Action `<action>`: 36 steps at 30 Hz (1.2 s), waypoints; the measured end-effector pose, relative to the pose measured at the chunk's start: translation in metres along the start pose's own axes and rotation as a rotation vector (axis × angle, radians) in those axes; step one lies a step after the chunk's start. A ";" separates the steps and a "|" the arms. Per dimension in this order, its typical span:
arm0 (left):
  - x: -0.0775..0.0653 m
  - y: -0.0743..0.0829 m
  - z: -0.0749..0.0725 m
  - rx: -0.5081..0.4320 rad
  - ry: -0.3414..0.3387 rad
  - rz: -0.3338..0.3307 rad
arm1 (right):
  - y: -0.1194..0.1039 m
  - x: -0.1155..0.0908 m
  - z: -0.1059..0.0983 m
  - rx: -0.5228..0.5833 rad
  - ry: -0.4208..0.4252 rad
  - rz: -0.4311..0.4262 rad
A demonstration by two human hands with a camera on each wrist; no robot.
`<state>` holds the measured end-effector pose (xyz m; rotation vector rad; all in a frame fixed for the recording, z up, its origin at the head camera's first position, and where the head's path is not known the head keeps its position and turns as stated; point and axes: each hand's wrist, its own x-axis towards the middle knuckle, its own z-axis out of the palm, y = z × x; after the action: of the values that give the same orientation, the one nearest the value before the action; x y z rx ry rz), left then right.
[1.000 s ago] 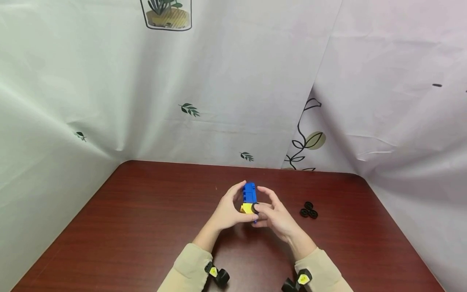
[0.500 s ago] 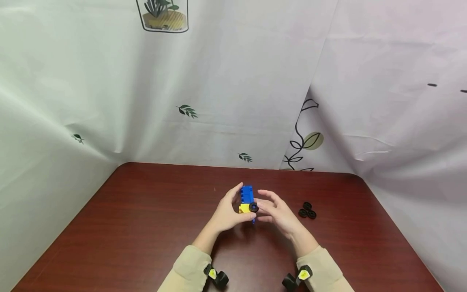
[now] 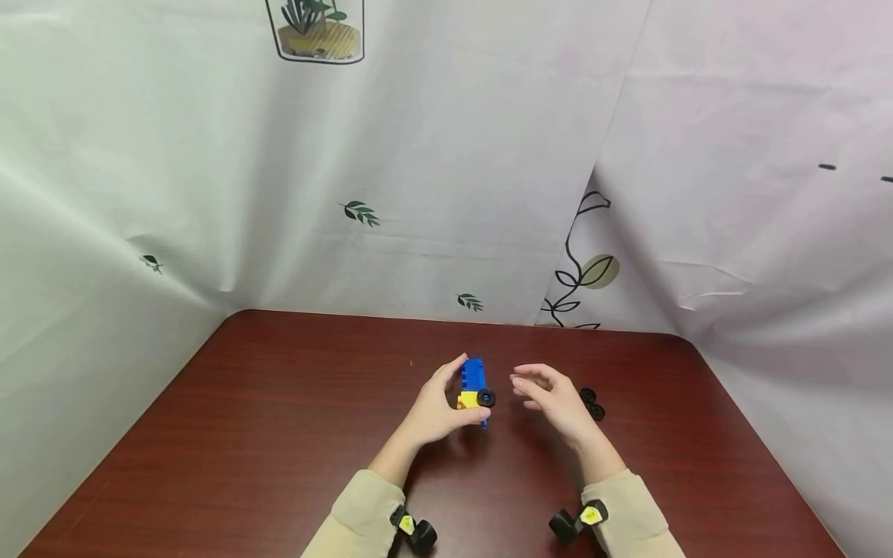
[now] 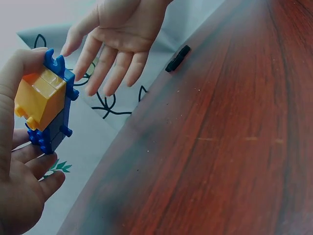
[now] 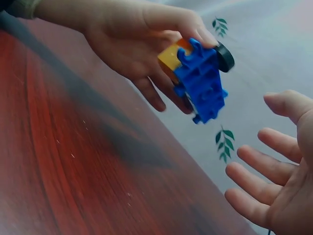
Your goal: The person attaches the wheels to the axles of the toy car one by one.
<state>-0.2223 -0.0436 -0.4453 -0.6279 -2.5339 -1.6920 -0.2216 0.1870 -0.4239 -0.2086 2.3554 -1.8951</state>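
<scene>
A toy car of blue and yellow building blocks (image 3: 474, 376) is held above the table by my left hand (image 3: 434, 407), thumb at one end and fingers at the other. One black wheel (image 3: 486, 397) sits on the car's right side in the head view. The right wrist view shows the car's ribbed blue underside (image 5: 203, 81) with the wheel (image 5: 225, 57) at its edge. Nothing is in my right hand (image 3: 554, 399), which hovers to the right of the car, fingers loosely extended. From the left wrist view, its palm (image 4: 129, 29) faces the camera.
Loose black wheels (image 3: 591, 404) lie together on the table just beyond my right hand, which partly hides them. The reddish-brown wooden table (image 3: 300, 434) backs onto a white printed cloth (image 3: 418, 155). Each sleeve cuff carries a black wrist camera (image 3: 422, 535).
My right hand has let go of the wheel on the car and moved right, toward the loose wheels. My left hand keeps hold of the toy car, nearly still.
</scene>
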 end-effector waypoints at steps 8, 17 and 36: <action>0.000 -0.002 0.000 -0.002 -0.007 -0.002 | 0.005 0.002 -0.014 -0.141 0.069 -0.051; 0.001 -0.003 0.001 0.000 -0.002 -0.015 | 0.011 0.001 -0.037 -0.323 0.202 -0.075; -0.001 -0.003 0.000 0.035 0.024 -0.040 | 0.028 -0.007 -0.081 -0.565 0.296 0.003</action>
<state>-0.2220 -0.0451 -0.4479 -0.5544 -2.5711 -1.6526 -0.2298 0.2716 -0.4338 0.0374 3.0386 -1.2813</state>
